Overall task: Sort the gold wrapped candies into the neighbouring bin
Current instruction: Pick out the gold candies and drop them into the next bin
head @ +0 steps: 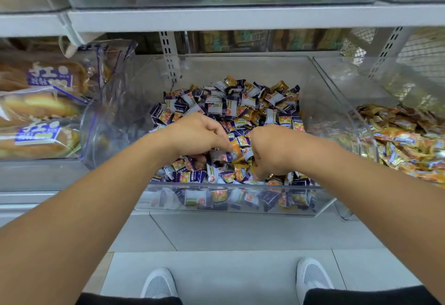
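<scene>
**Both hands down in the mixed bin, picking for gold**

Well left of the left hand: bagged bread (41,112) stacked in its own clear bin, no part in this.

Left hand (199,133): knuckles up, fingers curled down into the heap. Fingertips meet at an orange-gold wrapped candy (237,149) on the surface; looks like a pinch, likely one being singled out from the purple ones around it.

Under and around both hands: the centre bin (240,188), clear-walled, full of purple-and-white candies (221,105) with gold ones scattered through, so each piece has to be picked out by hand.

Right hand (272,153): just beside the left, fingers curled downward into the pile near the front wall. What it holds, if anything, is hidden under the palm; cannot tell.

Right of the right hand: the neighbouring bin (346,102), sharing a wall, heaped with gold wrapped candies (407,141). Probably the drop point, an easy reach.
</scene>
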Demonstrator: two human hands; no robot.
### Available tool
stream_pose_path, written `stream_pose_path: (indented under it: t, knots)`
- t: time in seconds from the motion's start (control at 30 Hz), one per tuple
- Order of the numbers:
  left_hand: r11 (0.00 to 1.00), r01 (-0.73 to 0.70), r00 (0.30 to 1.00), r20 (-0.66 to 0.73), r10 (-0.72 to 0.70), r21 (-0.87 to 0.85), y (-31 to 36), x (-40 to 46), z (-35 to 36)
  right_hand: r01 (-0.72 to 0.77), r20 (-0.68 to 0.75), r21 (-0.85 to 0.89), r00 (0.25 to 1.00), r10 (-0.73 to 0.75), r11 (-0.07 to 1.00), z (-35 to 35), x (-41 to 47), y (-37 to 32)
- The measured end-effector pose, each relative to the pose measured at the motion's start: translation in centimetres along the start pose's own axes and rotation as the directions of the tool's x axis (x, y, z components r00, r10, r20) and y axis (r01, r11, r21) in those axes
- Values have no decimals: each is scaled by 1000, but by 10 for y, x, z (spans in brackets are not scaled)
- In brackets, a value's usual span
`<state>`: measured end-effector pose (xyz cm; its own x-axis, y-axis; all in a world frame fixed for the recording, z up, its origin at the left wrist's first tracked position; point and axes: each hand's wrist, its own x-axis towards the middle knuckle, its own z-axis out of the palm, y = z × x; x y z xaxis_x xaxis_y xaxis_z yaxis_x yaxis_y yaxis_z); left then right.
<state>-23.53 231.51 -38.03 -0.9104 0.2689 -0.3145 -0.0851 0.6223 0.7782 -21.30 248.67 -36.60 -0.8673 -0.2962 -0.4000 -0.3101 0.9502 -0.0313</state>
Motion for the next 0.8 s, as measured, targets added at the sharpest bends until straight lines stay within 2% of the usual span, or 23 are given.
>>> stream_pose_path:
  t: [0.13, 0.2, 0.23, 0.27, 0.3, 0.33, 0.37, 0.4, 0.43, 0.5, 0.53, 0.6, 0.67, 0.7, 0.73, 0.77, 0.8]
  knots:
    - [975, 79, 996, -21, -85, -210, 0, -3, -3, -36, -95, -15, 995, 35, 999, 4, -4, 5]
    - [921, 104, 992, -29, -123, -375, 2, -4, -3, -38, -136, 137, 989, 57, 990, -1, -6, 10]
    - [859, 119, 989, -19, -148, -498, 2, -5, -5, -41, -133, 312, 987, 87, 949, -6, -6, 13]
    - [771, 136, 986, 9, -166, -622, 4, -6, -7, -52, -103, 549, 986, 129, 834, -12, -7, 16]
    - [664, 153, 984, 49, -173, -732, 6, -8, -9, -72, -38, 787, 986, 165, 613, -17, -9, 19]
    - [545, 174, 981, 93, -173, -820, 8, -10, -11, -99, 54, 943, 987, 149, 318, -21, -10, 22]
    - [428, 188, 978, 128, -164, -884, 9, -11, -12, -123, 121, 992, 989, 80, 21, -23, -11, 24]
    - [331, 194, 977, 152, -150, -923, 10, -13, -13, -146, 152, 967, 988, 14, -207, -23, -13, 25]
    - [261, 192, 978, 162, -130, -946, 10, -14, -13, -163, 167, 920, 986, -19, -357, -22, -14, 24]
    - [171, 176, 982, 161, -97, -970, 11, -14, -11, -170, 186, 845, 982, -19, -508, -20, -14, 21]
    - [145, 167, 984, 156, -87, -975, 11, -15, -10, -165, 188, 834, 982, -10, -527, -19, -13, 18]
    - [122, 158, 986, 149, -81, -980, 12, -14, -10, -150, 180, 857, 983, 15, -493, -18, -12, 12]
    - [137, 175, 981, 162, -105, -975, 14, -11, -10, -148, 176, 884, 984, 21, -443, -16, -12, 9]
    - [219, 183, 978, 156, -137, -958, 14, -7, -8, -156, 179, 896, 984, 16, -415, -16, -12, 8]
    - [379, 182, 977, 123, -174, -907, 14, -5, -5, -165, 183, 908, 983, 10, -386, -15, -12, 8]
    - [600, 151, 980, 40, -194, -786, 12, -2, -1, -169, 184, 916, 983, 7, -363, -13, -11, 9]
    - [796, 112, 984, -46, -173, -594, 11, -1, 4, -169, 182, 928, 983, 9, -332, -12, -10, 10]
